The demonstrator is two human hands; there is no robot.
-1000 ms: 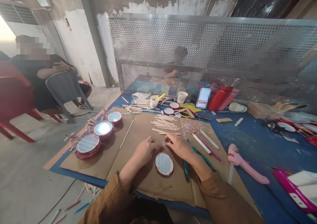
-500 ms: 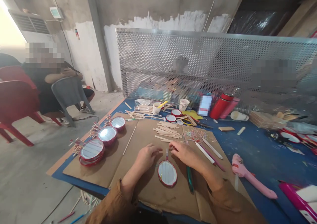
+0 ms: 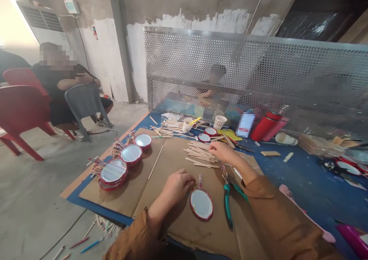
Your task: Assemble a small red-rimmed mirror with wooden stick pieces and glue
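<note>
A small banjo-like piece (image 3: pixel 201 204) lies on the cardboard (image 3: pixel 172 156), with a white round face, a red rim and a short stick neck pointing away from me. Beside its neck, my left hand (image 3: pixel 178 184) is curled with the fingertips together; whatever they pinch is too small to make out. My right hand (image 3: pixel 224 152) reaches over the right end of a pile of wooden sticks (image 3: pixel 198 152), fingers bent down and drawn together, their grip hidden. Green-handled pliers (image 3: pixel 227 198) lie just below my right wrist. The coloured bands are mostly behind that hand.
Several similar red-rimmed pieces (image 3: pixel 113 172) stand stacked along the left. Paper cups (image 3: pixel 220 121), a red bottle (image 3: pixel 266 125) and a phone (image 3: pixel 245 124) stand before a perforated metal screen (image 3: pixel 184 64). A pink glue gun (image 3: pixel 304 214) is partly behind my right sleeve. A person (image 3: pixel 60 87) sits at left.
My right hand has moved away from the piece's neck, forward and right to the stick pile. The left hand stays beside the neck. The view has shifted slightly, and more of the pliers shows.
</note>
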